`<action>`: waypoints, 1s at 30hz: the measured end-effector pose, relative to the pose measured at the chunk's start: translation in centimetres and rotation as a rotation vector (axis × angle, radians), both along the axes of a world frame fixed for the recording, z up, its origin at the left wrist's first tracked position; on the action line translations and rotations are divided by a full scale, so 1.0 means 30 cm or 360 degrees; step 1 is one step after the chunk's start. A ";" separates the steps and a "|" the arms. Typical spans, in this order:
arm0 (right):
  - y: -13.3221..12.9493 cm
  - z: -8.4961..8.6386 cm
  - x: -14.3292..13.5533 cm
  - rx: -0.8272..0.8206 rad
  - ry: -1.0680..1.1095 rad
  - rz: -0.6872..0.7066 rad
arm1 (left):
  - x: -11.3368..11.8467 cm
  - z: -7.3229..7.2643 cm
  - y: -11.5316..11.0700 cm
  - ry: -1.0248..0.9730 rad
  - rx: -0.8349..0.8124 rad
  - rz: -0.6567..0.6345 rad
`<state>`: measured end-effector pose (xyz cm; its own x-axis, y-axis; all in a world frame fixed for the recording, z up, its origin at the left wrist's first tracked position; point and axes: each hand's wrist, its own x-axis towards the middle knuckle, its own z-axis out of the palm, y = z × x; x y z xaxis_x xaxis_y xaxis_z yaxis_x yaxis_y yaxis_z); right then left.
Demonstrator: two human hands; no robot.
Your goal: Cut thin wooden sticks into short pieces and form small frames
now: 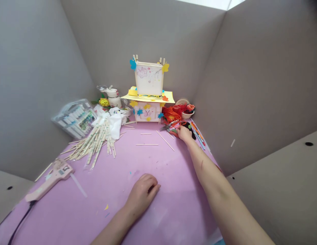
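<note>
At the far right of the table, my right hand (185, 133) reaches out with its fingers closed at the handle end of a pair of scissors (165, 128). The grey blades point left; part of the handles is hidden by my fingers. Red and orange yarn (172, 114) lies just behind. My left hand (144, 189) rests on the near middle of the table, fingers curled in, nothing seen in them. Beyond both hands stands a two-tier paper-and-stick lantern (149, 80) with yellow, blue and orange cutouts and a yellow sheet (127, 97) between the tiers.
Several thin wooden sticks (147, 144) lie before the lantern. On the left are bundled sticks (97, 144), a clear case of markers (76, 117), a white jar (114, 100) and a pink glue gun (52, 178) with a cord. Pencils (197, 132) lie along the right wall.
</note>
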<state>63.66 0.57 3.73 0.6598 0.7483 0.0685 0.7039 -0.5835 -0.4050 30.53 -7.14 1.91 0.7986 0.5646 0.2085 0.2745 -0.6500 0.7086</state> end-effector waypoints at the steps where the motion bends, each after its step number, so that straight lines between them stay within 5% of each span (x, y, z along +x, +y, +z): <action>1: 0.018 -0.004 0.008 0.0014 0.0041 -0.0017 | 0.000 0.001 0.000 0.0004 -0.0007 0.0000; 11: 0.063 -0.054 0.040 0.0604 0.0202 -0.0200 | -0.001 -0.001 0.000 0.0020 -0.0031 -0.0003; 20: -0.131 0.006 0.241 0.0871 -0.0045 -0.0559 | -0.003 0.000 -0.002 0.0024 -0.0039 -0.0010; 25: -0.144 -0.008 0.191 0.0839 -0.0177 -0.0359 | -0.002 -0.001 -0.005 0.0034 -0.0043 -0.0011; 30: -0.092 -0.039 -0.003 0.0737 -0.0232 0.0080 | -0.006 0.001 -0.006 0.0043 -0.0041 -0.0016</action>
